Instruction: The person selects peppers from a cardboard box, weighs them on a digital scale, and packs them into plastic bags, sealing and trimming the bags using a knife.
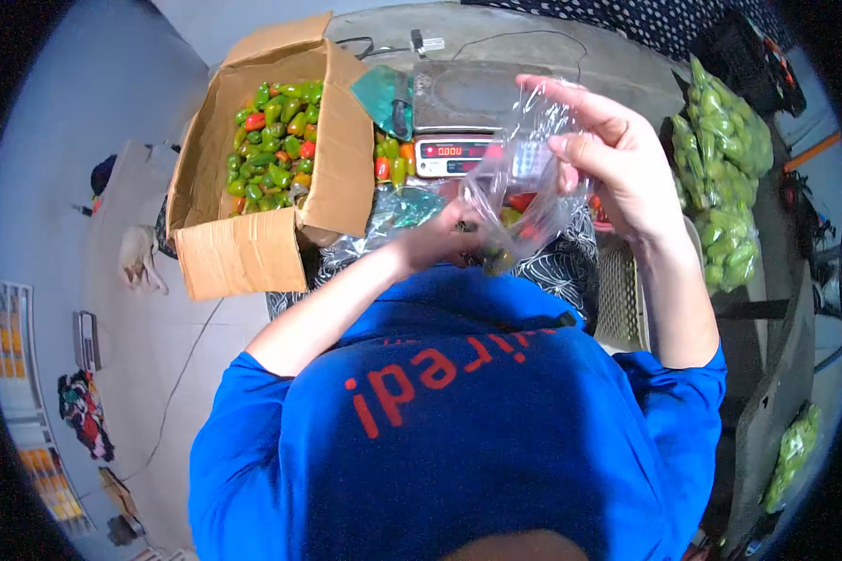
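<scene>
Bag [533, 154] clamped in R hand [619, 154] grip, L hand [435, 238] by btm, can't tell grip.

Blue shirt [458, 439] — red lettering [440, 369]

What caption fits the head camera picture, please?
Right hand holding a clear bag, left hand close by, near a digital scale and a box of green and red peppers.

Head cam, looks fwd/down, wide view.
</scene>
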